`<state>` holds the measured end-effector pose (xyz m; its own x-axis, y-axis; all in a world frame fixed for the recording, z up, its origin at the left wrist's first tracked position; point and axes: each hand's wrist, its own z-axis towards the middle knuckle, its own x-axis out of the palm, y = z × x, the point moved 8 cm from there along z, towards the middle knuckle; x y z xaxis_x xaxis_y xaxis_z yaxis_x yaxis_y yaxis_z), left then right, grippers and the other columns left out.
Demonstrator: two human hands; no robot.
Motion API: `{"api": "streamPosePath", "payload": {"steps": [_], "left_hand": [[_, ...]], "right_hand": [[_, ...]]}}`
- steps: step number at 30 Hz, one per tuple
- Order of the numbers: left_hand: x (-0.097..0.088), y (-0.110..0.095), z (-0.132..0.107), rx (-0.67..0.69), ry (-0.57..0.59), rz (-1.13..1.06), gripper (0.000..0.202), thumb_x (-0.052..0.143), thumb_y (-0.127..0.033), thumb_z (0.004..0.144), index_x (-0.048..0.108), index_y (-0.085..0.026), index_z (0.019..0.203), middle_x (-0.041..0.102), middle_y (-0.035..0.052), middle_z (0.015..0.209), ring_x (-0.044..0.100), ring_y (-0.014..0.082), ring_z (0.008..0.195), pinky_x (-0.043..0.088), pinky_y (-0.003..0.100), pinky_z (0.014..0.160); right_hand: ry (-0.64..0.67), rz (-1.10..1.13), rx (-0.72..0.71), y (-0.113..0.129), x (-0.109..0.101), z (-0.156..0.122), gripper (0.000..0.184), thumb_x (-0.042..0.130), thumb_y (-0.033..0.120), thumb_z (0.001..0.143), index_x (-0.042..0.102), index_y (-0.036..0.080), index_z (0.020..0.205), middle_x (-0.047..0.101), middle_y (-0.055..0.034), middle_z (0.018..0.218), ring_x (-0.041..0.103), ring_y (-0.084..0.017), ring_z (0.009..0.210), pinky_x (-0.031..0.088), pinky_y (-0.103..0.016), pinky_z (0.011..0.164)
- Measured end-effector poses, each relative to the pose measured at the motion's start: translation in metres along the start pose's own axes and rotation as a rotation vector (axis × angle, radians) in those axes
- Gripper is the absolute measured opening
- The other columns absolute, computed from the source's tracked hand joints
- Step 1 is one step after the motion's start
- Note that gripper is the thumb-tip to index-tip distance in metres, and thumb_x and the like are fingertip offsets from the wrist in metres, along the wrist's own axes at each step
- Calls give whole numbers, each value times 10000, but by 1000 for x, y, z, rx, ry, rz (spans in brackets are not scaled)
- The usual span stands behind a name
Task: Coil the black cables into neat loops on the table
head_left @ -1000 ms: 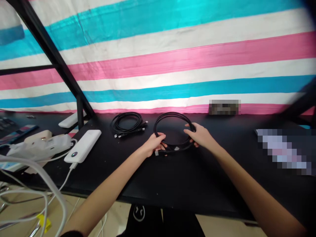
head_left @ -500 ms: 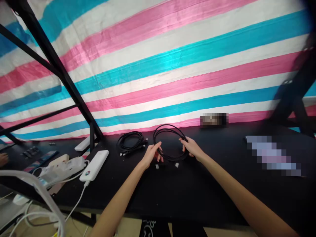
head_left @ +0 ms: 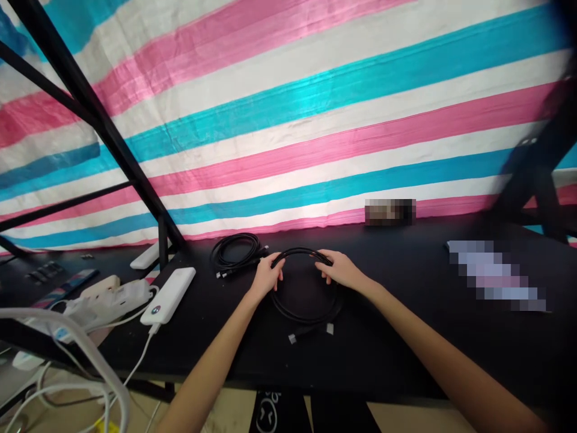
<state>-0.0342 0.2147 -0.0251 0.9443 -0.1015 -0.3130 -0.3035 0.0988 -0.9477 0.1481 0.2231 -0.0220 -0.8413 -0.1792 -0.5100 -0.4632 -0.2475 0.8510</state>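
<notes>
A black cable (head_left: 297, 317) is wound into a round coil over the black table (head_left: 387, 361). My left hand (head_left: 268, 273) pinches the coil's upper left side, thumb on top. On the upper right side, my right hand (head_left: 340, 269) is closed around the same loops. The coil's two light-coloured connector ends stick out below it, towards me. Just left of my left hand lies a second coiled black cable (head_left: 237, 251), its pale connectors beside it on the table.
To the left are a white power bank (head_left: 169, 296) with a cord plugged in, a white power strip (head_left: 121, 300) and white cables. A black metal frame (head_left: 121, 150) rises there. Blurred-out items lie at the back and right. A striped sheet (head_left: 288, 120) hangs behind.
Both hands have shifted to the coil's upper sides, and the coil has come down towards me, lying flatter. Its connector ends now sit nearer the table's front edge. The view has shifted slightly.
</notes>
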Motion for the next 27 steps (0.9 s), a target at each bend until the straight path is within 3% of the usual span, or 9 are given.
{"api": "streamPosePath", "payload": {"steps": [4, 9, 15, 19, 24, 27], "left_hand": [[2, -7, -4, 71, -36, 113, 287, 522, -352, 809, 642, -165, 992, 471, -63, 420, 376, 79, 301, 283, 181, 363], [-5, -15, -8, 128, -124, 222, 141, 578, -296, 776, 675, -208, 829, 521, -23, 483, 508, 141, 515, 385, 206, 567], [-5, -27, -14, 207, -184, 418, 274, 545, -216, 803, 644, -262, 1054, 630, 41, 734, 584, 191, 691, 408, 241, 680], [3, -25, -13, 237, -131, 548, 312, 493, -179, 828, 632, -250, 1098, 658, 78, 842, 612, 209, 755, 427, 254, 670], [-2, -19, -6, 236, -137, 491, 310, 510, -251, 827, 625, -232, 1114, 636, 44, 738, 603, 185, 698, 451, 271, 699], [-15, -25, -6, 274, -209, 480, 386, 546, -318, 807, 576, -220, 1179, 617, 65, 925, 590, 182, 799, 441, 318, 801]], "right_hand": [[-48, -204, -70, 10, 1, -6, 392, 512, 348, 823, 518, 258, 1205, 611, 41, 626, 558, -103, 403, 444, -226, 514], [-34, -315, -82, 17, 3, -9, 358, 484, 384, 849, 528, 270, 1185, 628, 28, 688, 562, -103, 411, 447, -241, 561], [-119, -434, -134, 20, 0, -7, 327, 438, 257, 864, 567, 255, 1164, 659, -39, 1014, 602, -129, 549, 465, -285, 671], [-70, -418, -130, 14, 5, -4, 343, 434, 221, 858, 593, 242, 1160, 686, -41, 883, 632, -197, 772, 468, -289, 699], [-41, -152, 23, -10, 3, 5, 285, 488, 307, 825, 627, 226, 1060, 626, 9, 639, 502, -104, 374, 413, -223, 391], [-157, -65, 92, -26, -13, 11, 270, 532, 305, 786, 638, 174, 997, 615, 13, 602, 445, -74, 312, 396, -207, 349]]}}
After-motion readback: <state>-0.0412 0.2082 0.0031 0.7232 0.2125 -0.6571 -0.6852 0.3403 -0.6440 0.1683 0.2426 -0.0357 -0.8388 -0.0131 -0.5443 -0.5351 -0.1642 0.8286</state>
